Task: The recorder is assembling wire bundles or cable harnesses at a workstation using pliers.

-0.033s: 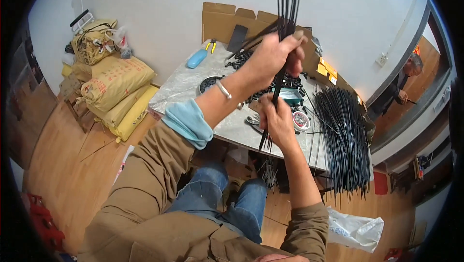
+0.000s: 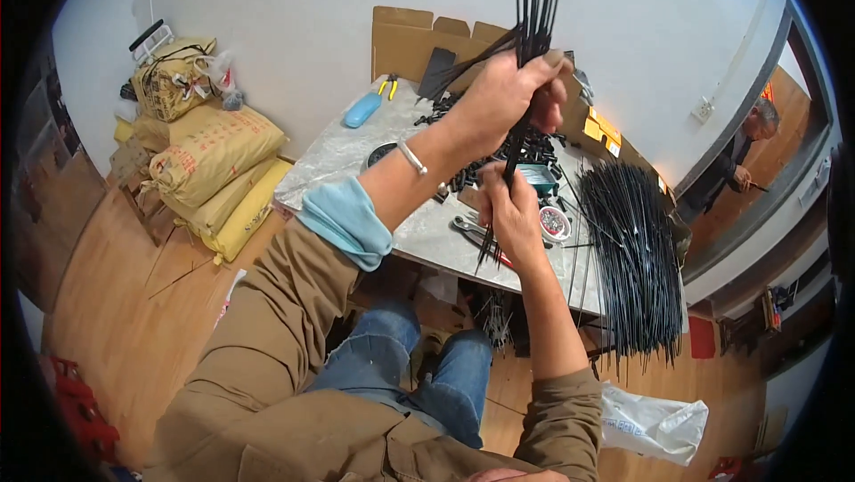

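Note:
A bundle of thin black rods (image 2: 534,15) stands nearly upright above the table, gripped by both of my hands. My left hand (image 2: 515,97) is the higher one, with its fingers wrapped round the middle of the bundle. Lower down, my right hand (image 2: 515,215) is closed round the rods, and their bottom ends poke out to its left. One rod slants away from the rest near the top. Pliers with red on the handle (image 2: 470,228) lie beside my right hand. A small round tub of little parts (image 2: 554,224) sits just right of it.
Many more black rods (image 2: 628,259) overhang the table's right edge. Behind my hands lie black parts (image 2: 436,115) and a teal box (image 2: 537,176). Cardboard (image 2: 405,41) lines the wall. Stacked sacks (image 2: 218,148) stand left, a white bag (image 2: 655,424) lies right. A person (image 2: 748,148) is beyond the doorway.
The top of the bundle has shifted slightly right, and its bottom ends are spread a little more. My hands keep nearly the same places and both still grip the rods.

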`<action>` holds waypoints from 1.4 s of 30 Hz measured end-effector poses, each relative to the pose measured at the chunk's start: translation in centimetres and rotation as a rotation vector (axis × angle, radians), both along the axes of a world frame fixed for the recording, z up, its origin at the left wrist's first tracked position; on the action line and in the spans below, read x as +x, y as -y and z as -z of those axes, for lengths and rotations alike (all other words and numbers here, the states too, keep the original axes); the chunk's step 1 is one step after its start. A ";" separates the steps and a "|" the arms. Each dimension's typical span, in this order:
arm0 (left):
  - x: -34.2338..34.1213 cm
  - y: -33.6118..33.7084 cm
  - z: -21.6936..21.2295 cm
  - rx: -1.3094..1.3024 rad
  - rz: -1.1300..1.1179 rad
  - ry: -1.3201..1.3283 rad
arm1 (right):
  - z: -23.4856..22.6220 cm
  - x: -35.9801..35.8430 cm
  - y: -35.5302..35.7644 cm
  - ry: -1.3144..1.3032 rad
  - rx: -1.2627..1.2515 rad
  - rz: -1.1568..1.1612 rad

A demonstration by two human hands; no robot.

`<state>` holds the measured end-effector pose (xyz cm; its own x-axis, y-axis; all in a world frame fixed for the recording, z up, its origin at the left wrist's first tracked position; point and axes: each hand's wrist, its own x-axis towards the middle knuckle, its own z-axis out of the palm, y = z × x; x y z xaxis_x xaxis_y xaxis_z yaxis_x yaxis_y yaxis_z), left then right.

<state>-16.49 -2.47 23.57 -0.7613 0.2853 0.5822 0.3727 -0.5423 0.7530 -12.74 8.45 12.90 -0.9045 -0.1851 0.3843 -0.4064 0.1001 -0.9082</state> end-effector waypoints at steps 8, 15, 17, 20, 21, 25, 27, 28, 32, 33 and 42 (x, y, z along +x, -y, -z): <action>-4.2 -1.2 8.3 -0.270 -0.082 0.174 | 13.6 -6.8 0.1 -0.017 0.054 0.209; -6.3 0.8 5.0 -0.015 0.008 0.232 | 6.7 -1.3 0.2 0.308 -0.038 -0.063; -6.5 1.2 4.5 0.019 0.116 0.272 | 4.4 2.2 0.3 0.421 -0.215 -0.123; -6.7 2.3 5.3 -0.066 0.223 0.298 | 3.4 5.2 -0.5 0.465 -0.399 -0.159; -6.4 2.2 5.4 -0.067 0.224 0.307 | 3.5 5.7 -1.0 0.457 -0.451 -0.180; -5.7 1.0 5.1 0.012 0.281 0.451 | 3.3 6.8 -2.4 0.466 -0.476 -0.163; -6.1 0.5 5.0 0.127 0.350 0.539 | 3.7 7.5 -2.8 0.467 -0.442 -0.144; -6.5 0.7 4.7 0.139 0.328 0.536 | 4.3 8.1 -2.9 0.477 -0.406 -0.133; -7.8 1.8 3.7 0.165 0.116 0.599 | 8.7 11.0 -3.9 0.469 -0.300 0.022; -7.8 1.8 3.6 0.168 0.112 0.597 | 9.7 11.9 -4.3 0.457 -0.304 0.044; -10.8 2.3 4.7 0.211 -0.109 0.646 | 12.1 20.5 -9.4 0.340 -0.480 0.208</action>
<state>-27.27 -4.74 18.83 -0.9924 0.1178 0.0364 -0.0549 -0.6867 0.7249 7.72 17.82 0.83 -0.9893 0.1303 0.0648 -0.1023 -0.3056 -0.9467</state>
